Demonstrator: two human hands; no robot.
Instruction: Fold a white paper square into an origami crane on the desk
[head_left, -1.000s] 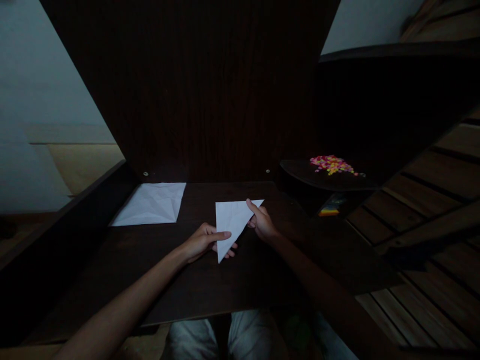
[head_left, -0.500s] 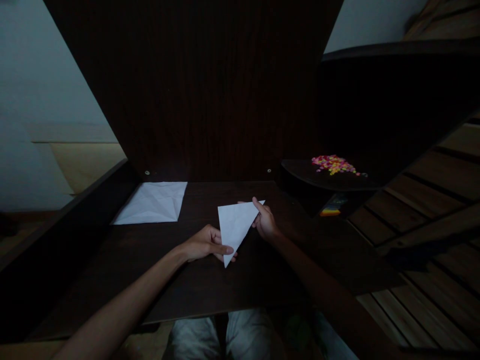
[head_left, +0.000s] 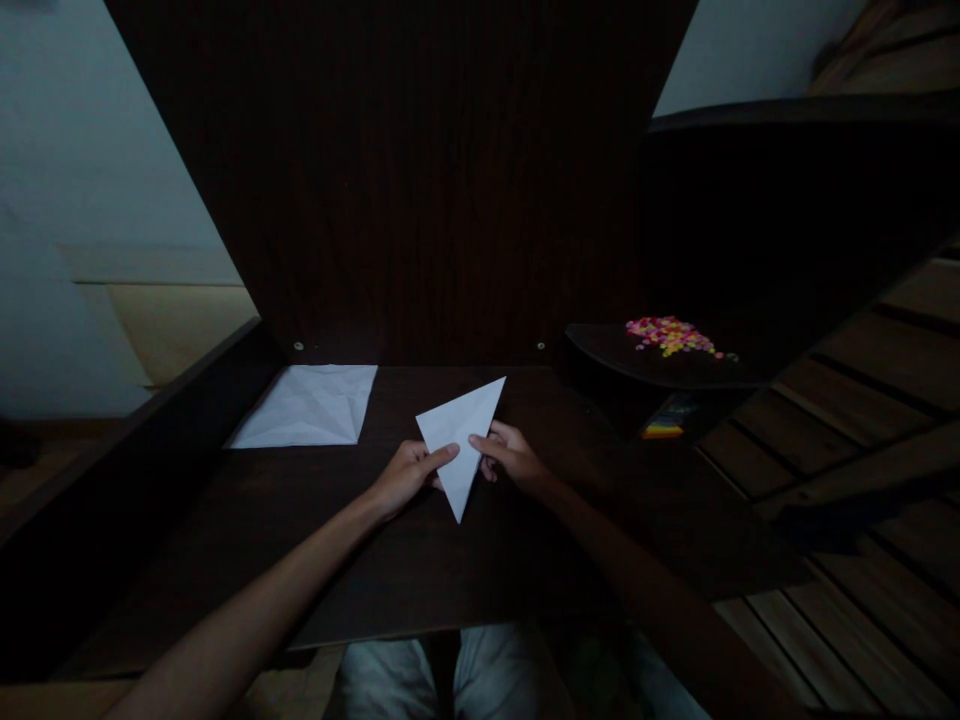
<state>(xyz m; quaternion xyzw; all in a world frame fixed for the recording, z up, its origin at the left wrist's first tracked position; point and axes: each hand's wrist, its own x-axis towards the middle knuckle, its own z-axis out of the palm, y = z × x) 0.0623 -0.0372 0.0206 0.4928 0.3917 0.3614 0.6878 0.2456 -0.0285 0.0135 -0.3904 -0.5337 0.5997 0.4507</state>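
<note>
Turned since the earlier frame, a white folded-paper triangle [head_left: 454, 422] is pinched by the left hand's [head_left: 405, 477] and right hand's [head_left: 519, 461] fingers; left of them, a creased white sheet [head_left: 311, 405] is seen.

We see plain white on the folded paper triangle [head_left: 460, 424] and the flat, creased paper sheet [head_left: 315, 405] — dark brown on the flat wooden desktop [head_left: 390, 580], speckled pink and yellow on the heap of tiny pieces [head_left: 670, 335].
</note>
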